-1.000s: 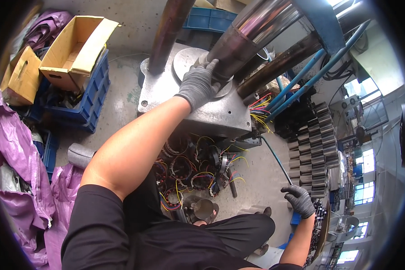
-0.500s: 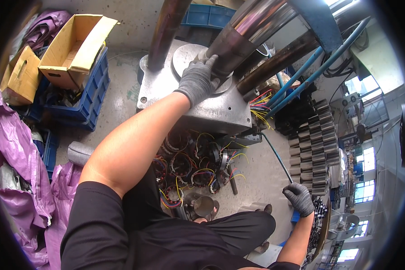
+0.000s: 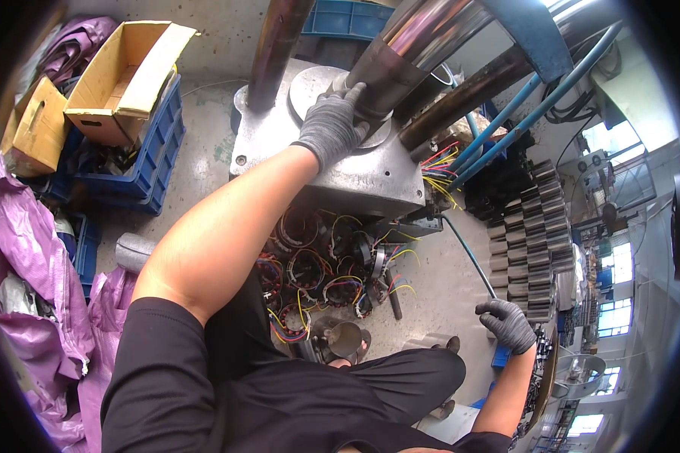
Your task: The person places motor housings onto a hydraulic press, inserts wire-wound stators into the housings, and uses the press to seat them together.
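Observation:
My left hand (image 3: pixel 331 128), in a grey glove, reaches to the press. Its fingers and thumb curve against the lower end of a dark metal cylinder (image 3: pixel 387 72), partly hiding it. The cylinder stands over a round steel disc (image 3: pixel 304 94) on the press's thick metal base (image 3: pixel 268 147). Down at the right, my gloved right hand (image 3: pixel 509 326) is at the end of a thin blue-green lever (image 3: pixel 468 257). The fingers are curled loosely about the lever's end, which the hand covers.
Wound stator rings with coloured wires (image 3: pixel 310 268) lie on the floor below the press. Stacked metal sleeves (image 3: pixel 529 249) stand to the right. Blue crates (image 3: pixel 147 166) carrying a cardboard box (image 3: pixel 121 79) and purple sacks (image 3: pixel 34 264) are at the left. Dark columns (image 3: pixel 276 57) flank the press.
My right hand and the lever have moved slightly up in the picture, and the hand's fingers look looser. My left hand remains against the cylinder. The whole view has shifted a little.

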`<state>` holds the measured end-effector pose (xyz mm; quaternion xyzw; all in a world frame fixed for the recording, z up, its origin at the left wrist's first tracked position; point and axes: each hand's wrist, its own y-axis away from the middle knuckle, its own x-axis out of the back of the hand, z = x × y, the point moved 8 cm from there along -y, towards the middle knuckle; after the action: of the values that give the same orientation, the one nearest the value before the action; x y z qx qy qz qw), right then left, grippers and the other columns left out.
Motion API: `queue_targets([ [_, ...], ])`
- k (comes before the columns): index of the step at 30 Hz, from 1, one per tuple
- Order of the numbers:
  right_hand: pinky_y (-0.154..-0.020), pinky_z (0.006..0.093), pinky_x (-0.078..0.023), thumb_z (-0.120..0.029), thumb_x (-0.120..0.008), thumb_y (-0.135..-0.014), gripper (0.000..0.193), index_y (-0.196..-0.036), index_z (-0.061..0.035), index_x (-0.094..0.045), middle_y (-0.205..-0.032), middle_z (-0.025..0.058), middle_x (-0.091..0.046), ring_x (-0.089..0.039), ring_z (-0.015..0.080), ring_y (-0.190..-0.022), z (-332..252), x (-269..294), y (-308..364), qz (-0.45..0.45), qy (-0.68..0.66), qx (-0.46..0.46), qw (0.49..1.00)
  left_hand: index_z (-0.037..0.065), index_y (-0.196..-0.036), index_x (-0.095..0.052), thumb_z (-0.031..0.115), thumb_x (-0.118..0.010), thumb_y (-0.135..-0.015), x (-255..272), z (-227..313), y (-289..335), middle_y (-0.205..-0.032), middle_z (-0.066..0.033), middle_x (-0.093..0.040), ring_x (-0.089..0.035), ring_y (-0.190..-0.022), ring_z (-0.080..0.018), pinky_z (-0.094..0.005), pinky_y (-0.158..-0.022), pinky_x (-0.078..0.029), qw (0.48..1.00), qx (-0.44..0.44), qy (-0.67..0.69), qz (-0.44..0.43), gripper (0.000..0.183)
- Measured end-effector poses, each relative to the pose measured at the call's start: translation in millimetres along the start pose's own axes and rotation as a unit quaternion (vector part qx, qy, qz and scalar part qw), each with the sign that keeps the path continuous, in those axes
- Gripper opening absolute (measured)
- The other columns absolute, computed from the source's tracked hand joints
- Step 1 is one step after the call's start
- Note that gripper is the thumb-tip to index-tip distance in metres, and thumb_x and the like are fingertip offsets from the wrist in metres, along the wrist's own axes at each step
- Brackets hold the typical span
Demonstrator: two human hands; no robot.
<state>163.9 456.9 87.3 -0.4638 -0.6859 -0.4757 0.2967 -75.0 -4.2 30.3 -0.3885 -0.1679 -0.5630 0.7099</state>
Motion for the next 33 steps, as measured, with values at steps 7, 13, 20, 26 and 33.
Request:
queue_targets([
  [7,-0.088,0.0312,-0.053,0.001,-0.065,-0.088,0.035,-0.122,-0.0009,-0.071,-0.107,0.0115,-0.073,-0.068,0.0174,-0.098,0,19,-4,0.059,-0.09,-0.006,0.994,0.01,-0.157,-0.038,0.027,-0.074,-0.086,3,1,1,-0.143,-0.0198,-0.056,-0.053,-0.129,-0.041,-0.0453,-0.115,-0.041,0.999,-0.024,0.007,0.024,0.082],
  [13,-0.084,0.0373,-0.057,0.0,-0.068,-0.083,0.016,-0.097,0.0007,-0.074,-0.094,0.015,-0.073,-0.071,0.0282,-0.088,21,-23,7,0.029,0.017,0.069,0.997,0.013,-0.155,-0.042,0.029,-0.075,-0.085,-1,0,-2,-0.146,-0.0176,-0.055,-0.053,-0.133,-0.0389,-0.0465,-0.115,-0.042,1.0,-0.011,-0.007,0.006,0.079],
  [20,-0.077,0.0335,-0.055,-0.011,-0.076,-0.088,0.014,-0.093,0.0022,-0.072,-0.083,0.0095,-0.072,-0.067,0.0171,-0.079,34,-31,10,0.048,-0.023,0.0,0.999,0.012,-0.156,-0.04,0.028,-0.075,-0.086,0,0,-1,-0.143,-0.019,-0.057,-0.053,-0.131,-0.0398,-0.0461,-0.115,-0.042,1.0,-0.02,-0.006,0.014,0.081],
  [26,-0.08,0.035,-0.055,-0.01,-0.075,-0.088,0.016,-0.099,0.0017,-0.074,-0.088,0.0121,-0.072,-0.069,0.0234,-0.084,25,-30,8,0.04,0.01,0.037,0.998,0.01,-0.158,-0.037,0.026,-0.075,-0.087,1,1,1,-0.142,-0.0201,-0.057,-0.053,-0.129,-0.0403,-0.045,-0.116,-0.041,1.0,-0.018,-0.003,0.016,0.082],
  [33,-0.089,0.0329,-0.055,-0.004,-0.072,-0.089,0.037,-0.125,-0.0026,-0.07,-0.114,0.0108,-0.071,-0.068,0.0207,-0.101,8,-3,0,0.03,-0.033,0.045,0.998,0.009,-0.158,-0.035,0.028,-0.073,-0.088,-1,0,2,-0.144,-0.0194,-0.055,-0.052,-0.13,-0.0403,-0.0458,-0.116,-0.041,1.0,-0.017,-0.021,0.011,0.082],
])
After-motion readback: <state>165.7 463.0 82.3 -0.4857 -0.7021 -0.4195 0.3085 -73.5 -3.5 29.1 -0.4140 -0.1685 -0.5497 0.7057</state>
